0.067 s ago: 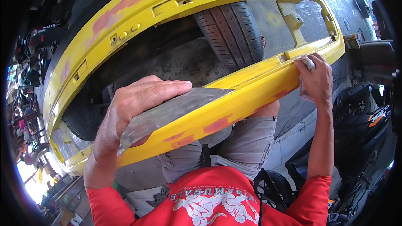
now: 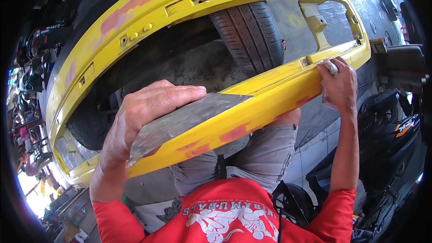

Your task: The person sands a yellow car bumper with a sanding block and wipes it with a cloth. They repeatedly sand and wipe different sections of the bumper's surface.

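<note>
Above the person's lap: from my distant post I see the near bar of a big yellow bumper-like part [image 2: 274, 106]; it rises from lower left to upper right, and beyond it the part curves around in a long loop.
Left hand [image 2: 155, 103]: it rests on the top edge of this bar, left of the middle. Its fingers are almost straight and pressed together; the thumb is hidden from me, so I cannot tell if it grips below.
Grey area [image 2: 193, 118]: it lies on the bar beside the left fingers, with a slanted straight end. Coating or thin sheet, I cannot tell.
Right hand [image 2: 343, 84]: it is near the right end of the bar, fingers bent, pinching with the thumb a whitish crumpled piece [image 2: 332, 66]; its material I cannot tell.
Reddish patches [image 2: 235, 133]: they mark the near face of the bar, below the grey area.
Tyre [image 2: 249, 36]: dark and grooved, it shows inside the loop.
Clothes: red shirt [image 2: 171, 225], grey shorts [image 2: 267, 150].
Right side: black motorcycle [image 2: 391, 141], beyond the right forearm.
</note>
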A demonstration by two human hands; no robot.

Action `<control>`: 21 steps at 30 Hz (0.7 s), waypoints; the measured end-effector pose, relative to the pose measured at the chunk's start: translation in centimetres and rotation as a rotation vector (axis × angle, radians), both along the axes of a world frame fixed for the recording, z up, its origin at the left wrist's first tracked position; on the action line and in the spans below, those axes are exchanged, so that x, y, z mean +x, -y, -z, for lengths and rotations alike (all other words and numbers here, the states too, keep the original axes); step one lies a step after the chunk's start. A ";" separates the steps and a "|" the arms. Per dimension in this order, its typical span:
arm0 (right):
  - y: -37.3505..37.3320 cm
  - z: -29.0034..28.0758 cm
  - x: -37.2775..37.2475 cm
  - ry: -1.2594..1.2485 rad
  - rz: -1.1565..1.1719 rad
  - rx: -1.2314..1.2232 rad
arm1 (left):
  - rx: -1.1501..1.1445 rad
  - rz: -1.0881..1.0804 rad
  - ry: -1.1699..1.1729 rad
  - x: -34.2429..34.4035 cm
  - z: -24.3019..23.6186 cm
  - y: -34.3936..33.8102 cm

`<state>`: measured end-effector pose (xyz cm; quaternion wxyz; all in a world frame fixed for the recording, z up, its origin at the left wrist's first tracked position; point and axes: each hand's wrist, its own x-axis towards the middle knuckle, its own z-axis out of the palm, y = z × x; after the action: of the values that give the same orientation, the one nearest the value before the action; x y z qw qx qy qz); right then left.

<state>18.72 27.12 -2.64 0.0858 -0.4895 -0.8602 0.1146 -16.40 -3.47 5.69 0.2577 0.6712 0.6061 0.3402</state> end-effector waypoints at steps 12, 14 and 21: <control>-5.1 -5.8 2.2 -0.168 0.218 -0.008 | -0.088 -0.044 0.036 -1.8 -0.2 3.2; -5.5 -6.4 2.2 -0.216 0.202 0.034 | -0.090 -0.003 -0.002 -1.3 -0.1 2.8; -6.1 -3.6 3.3 -0.028 0.259 -0.167 | 0.036 0.297 -0.191 4.6 2.6 -4.3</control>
<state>22.03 33.21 0.98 0.0709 -0.6001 -0.7761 0.1806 -11.85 0.83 3.09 0.2342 0.7872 0.5158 0.2439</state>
